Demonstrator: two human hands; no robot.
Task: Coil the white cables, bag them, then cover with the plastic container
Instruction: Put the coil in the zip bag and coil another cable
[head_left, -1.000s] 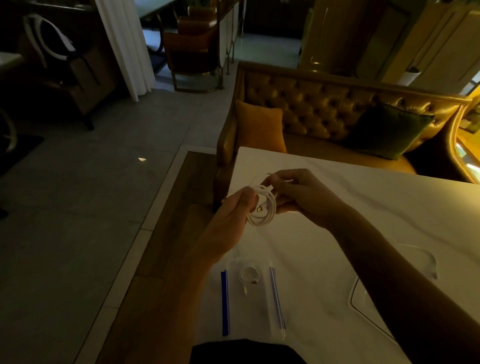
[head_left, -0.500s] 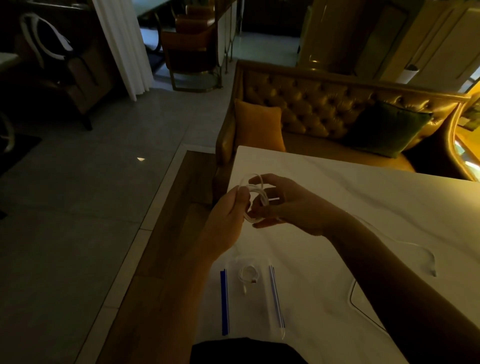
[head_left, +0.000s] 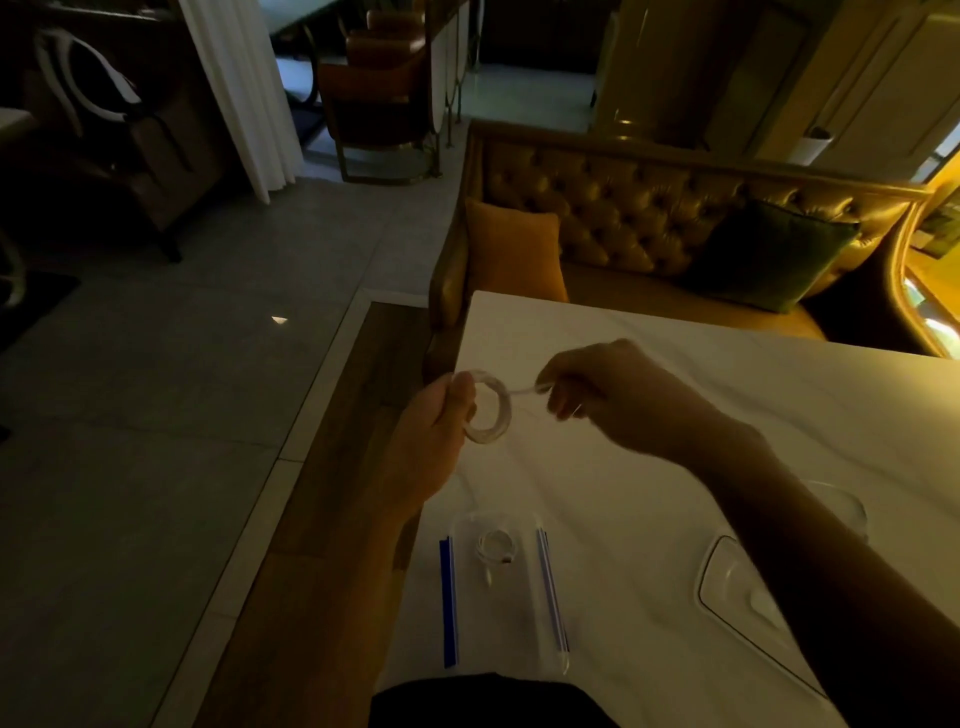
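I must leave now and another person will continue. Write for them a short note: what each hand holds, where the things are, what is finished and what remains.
Left hand: pinches the coil of white cable above the table's left edge.
Right hand: grips the loose strand running from that coil.
Zip bag: flat on the table near the person, with one small coiled cable on or in it; I cannot tell which.
Clear plastic container: on the table at right, partly behind the right forearm.
Done: one cable coiled.
Left: finish this coil, bag the cables, cover with the container.
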